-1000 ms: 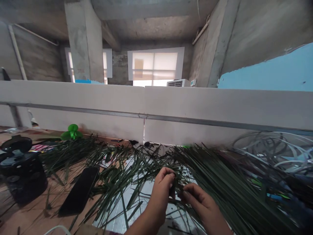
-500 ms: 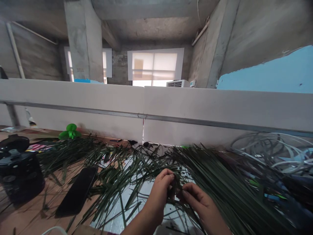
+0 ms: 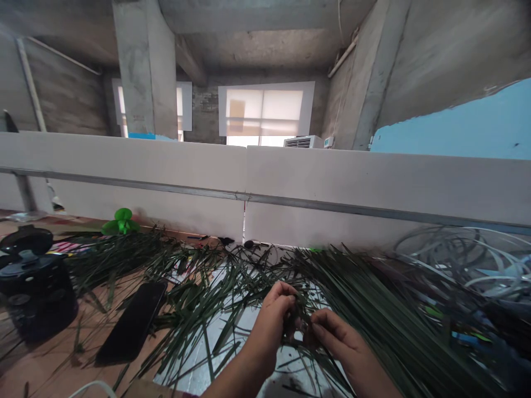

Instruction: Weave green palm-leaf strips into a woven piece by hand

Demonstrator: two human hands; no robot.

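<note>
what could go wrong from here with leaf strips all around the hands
The dark piece between the left hand and right hand might slip and get lost among the similarly dark loose strips. The phone lies beside those strips, so sweeping them aside could knock it.

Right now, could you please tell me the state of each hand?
Left hand: closed, pinching a dark piece, seemingly of leaf strips.
Right hand: closed, seemingly pinching the same piece's edge.

The bare left hand (image 3: 274, 312) and bare right hand (image 3: 340, 337) have slender, rounded fingers and uncovered, tapering forearms (image 3: 244, 367); a dark maroon patch (image 3: 189, 395), barely visible, may be sleeve fabric.
</note>
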